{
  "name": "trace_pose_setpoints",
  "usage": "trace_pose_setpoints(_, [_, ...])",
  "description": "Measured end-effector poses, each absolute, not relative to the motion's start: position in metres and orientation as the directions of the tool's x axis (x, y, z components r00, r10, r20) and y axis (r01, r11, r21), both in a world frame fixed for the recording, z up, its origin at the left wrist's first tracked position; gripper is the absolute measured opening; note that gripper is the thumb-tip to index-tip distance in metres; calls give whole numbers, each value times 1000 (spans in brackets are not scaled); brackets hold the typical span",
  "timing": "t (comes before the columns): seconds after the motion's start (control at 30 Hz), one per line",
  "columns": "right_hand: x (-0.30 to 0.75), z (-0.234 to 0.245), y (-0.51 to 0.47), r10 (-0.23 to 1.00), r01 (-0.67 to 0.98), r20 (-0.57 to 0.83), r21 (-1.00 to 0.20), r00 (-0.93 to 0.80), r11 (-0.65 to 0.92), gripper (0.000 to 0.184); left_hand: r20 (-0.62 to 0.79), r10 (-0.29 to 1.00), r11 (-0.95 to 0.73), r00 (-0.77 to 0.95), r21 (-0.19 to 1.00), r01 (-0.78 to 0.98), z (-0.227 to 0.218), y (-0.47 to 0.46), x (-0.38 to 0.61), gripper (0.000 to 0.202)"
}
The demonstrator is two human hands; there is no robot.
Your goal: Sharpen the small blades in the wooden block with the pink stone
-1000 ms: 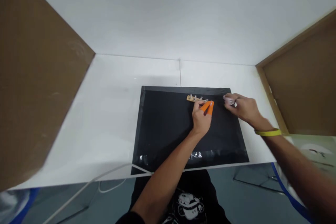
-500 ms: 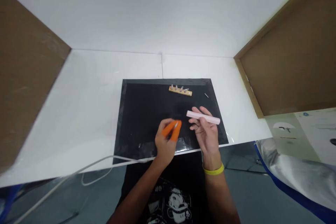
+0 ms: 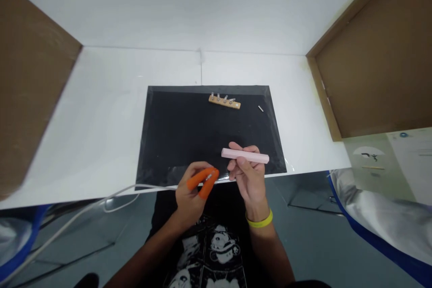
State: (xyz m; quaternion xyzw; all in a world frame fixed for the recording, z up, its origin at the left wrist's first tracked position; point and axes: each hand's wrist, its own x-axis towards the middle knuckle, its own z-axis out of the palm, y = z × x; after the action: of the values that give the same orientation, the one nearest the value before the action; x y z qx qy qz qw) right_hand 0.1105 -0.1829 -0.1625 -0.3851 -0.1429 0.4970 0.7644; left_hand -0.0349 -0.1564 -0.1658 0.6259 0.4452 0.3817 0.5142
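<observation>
My left hand (image 3: 191,195) is low over the mat's front edge, its thumb and a finger pinched together under orange covers (image 3: 198,179) that look like finger cots. Between their tips shows a small silvery piece (image 3: 209,176), too small to name exactly. To its right, my right hand (image 3: 250,180) is palm up, with the thumb pressing a pale pink faceted stick (image 3: 245,155) against the fingers. The stick lies nearly level, pointing left toward the orange tips, and the two are apart. A yellow wristband (image 3: 260,219) circles the right wrist.
On the black mat (image 3: 178,126), a small wooden strip (image 3: 224,101) carries several little clear or silvery pieces, some leaning. A short metal pin (image 3: 261,108) lies right of it. A white cable (image 3: 111,195) crosses the table's left front edge. Brown side panels (image 3: 371,63) flank the white table (image 3: 101,112).
Both hands have moved a little left and down in the view, still holding their things; the whole scene has shifted as the camera moved. The strip and the pin stay on the mat.
</observation>
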Motion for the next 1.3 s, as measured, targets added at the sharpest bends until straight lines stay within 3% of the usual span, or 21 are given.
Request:
trace_pose_setpoints(0.13, [107, -159, -191, 865, -621, -94, -734, 492, 274, 23, -63, 933, 46, 355, 997, 55, -160, -154, -33, 17])
trace_pose_setpoints(0.27, [105, -159, -196, 854, -600, -117, -759, 507, 253, 23, -74, 926, 79, 370, 997, 2, -156, -153, -33, 28])
trace_pose_setpoints(0.4, [106, -159, -202, 835, -521, -175, -840, 521, 150, 42, -70, 944, 67, 322, 998, 20, -153, -151, -34, 26])
trace_pose_setpoints(0.57, [108, -158, -215, 877, -384, -71, -914, 476, 134, 68, -73, 952, 56, 297, 996, 65, -156, -153, -42, 27])
trace_pose_setpoints(0.8, [106, -156, -224, 878, -337, 113, -894, 466, 294, 26, -62, 958, 52, 281, 998, 44, -163, -155, -43, 19])
trace_pose_setpoints(0.93, [106, -149, -224, 877, -363, 101, -884, 469, 296, 26, -32, 956, 27, 292, 999, 21, -160, -154, -40, 15])
trace_pose_setpoints(1.07, [108, -145, -225, 897, -410, 21, -884, 442, 223, 40, -33, 956, 25, 292, 999, 32, -159, -153, -40, 14])
trace_pose_setpoints(1.3, [112, -146, -225, 907, -457, 1, -864, 421, 213, 26, -49, 953, 39, 298, 998, 39, -163, -154, -42, 14])
